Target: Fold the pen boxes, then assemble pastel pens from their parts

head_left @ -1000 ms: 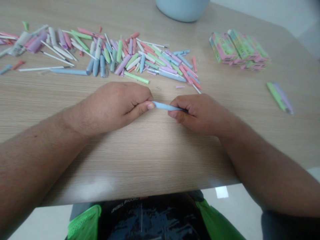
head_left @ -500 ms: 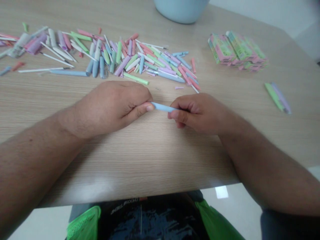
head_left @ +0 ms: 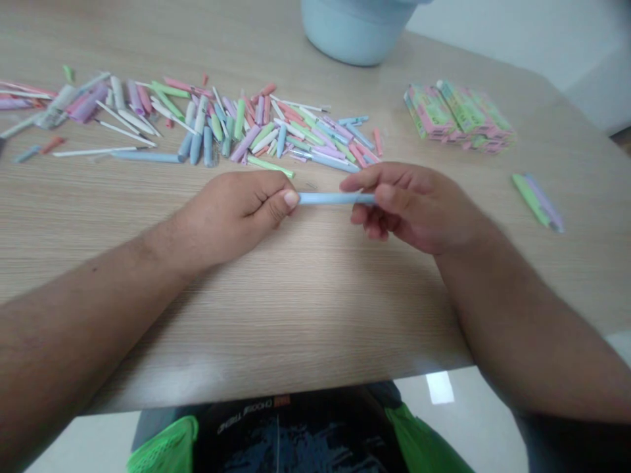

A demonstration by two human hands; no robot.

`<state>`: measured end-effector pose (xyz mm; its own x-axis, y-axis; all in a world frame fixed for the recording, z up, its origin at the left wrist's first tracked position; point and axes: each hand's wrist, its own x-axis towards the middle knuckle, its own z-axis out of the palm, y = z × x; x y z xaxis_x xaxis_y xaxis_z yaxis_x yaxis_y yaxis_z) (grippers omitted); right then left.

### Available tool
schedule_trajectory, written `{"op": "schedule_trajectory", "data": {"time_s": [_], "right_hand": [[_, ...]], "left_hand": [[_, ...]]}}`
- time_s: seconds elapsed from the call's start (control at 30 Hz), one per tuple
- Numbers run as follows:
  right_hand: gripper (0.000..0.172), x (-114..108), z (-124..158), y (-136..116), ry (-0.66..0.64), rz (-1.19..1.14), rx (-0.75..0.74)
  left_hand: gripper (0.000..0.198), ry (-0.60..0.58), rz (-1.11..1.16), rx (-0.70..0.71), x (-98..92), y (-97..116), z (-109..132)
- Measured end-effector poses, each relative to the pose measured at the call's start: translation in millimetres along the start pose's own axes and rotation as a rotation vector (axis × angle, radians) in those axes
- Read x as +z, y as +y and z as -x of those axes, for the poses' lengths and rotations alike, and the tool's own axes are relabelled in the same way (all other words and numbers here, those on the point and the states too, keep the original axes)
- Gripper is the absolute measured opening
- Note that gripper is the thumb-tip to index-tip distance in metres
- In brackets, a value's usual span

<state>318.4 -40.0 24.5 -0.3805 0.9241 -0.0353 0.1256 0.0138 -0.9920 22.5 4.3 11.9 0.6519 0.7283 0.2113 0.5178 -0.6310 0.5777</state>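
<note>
A slim light-blue pen [head_left: 335,198] is level between my two hands, above the front part of the table. My left hand [head_left: 246,213] is closed round its left end, the thumb pressed along it, and that end is hidden. My right hand [head_left: 411,203] has its thumb on the right end of the pen, with the forefinger stretched out behind it and the other fingers loosely curled below. Just beyond my hands lies a long heap of pen parts [head_left: 236,135]: pastel barrels, caps and thin white refills.
A light-blue tub [head_left: 352,33] stands at the back. Pink and green printed packs [head_left: 458,118] are stacked at the back right. A green pen [head_left: 530,199] and a purple pen [head_left: 545,202] lie side by side at the right. The wooden table's front edge [head_left: 276,396] is near my lap.
The pen has turned from slanting to level, and more of it shows. My right hand has shifted right along it, and its fingers have loosened and spread. My left hand keeps its grip.
</note>
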Motion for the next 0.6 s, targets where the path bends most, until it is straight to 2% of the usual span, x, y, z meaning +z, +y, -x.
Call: {"op": "schedule_trajectory", "data": {"time_s": [0.07, 0.17, 0.27, 0.4, 0.5, 0.6], "right_hand": [[0.052, 1.6, -0.1, 3.7, 0.062, -0.202, -0.060], [0.040, 14.8, -3.3, 11.2, 0.148, -0.285, -0.138], [0.037, 23.5, -9.1, 16.3, 0.283, -0.307, -0.218], [0.035, 11.1, -15.3, 12.8, 0.416, -0.425, -0.243], [0.035, -2.0, -16.0, 5.3, 0.405, -0.469, -0.241], [0.056, -8.7, -13.2, -1.6, 0.291, -0.419, -0.236]], "left_hand": [[0.045, 0.013, 0.133, -0.092, 3.9, 0.1, 0.2], [0.048, -0.044, 0.252, -0.127, 10.2, 2.2, 0.6], [0.046, -0.083, 0.209, -0.100, 13.7, 3.6, 0.4], [0.042, -0.012, 0.104, -0.097, 14.2, -0.2, -0.5], [0.043, -0.027, 0.082, -0.118, 15.1, -3.5, -0.6], [0.044, -0.065, 0.076, -0.128, 16.4, -3.9, -0.5]]}}
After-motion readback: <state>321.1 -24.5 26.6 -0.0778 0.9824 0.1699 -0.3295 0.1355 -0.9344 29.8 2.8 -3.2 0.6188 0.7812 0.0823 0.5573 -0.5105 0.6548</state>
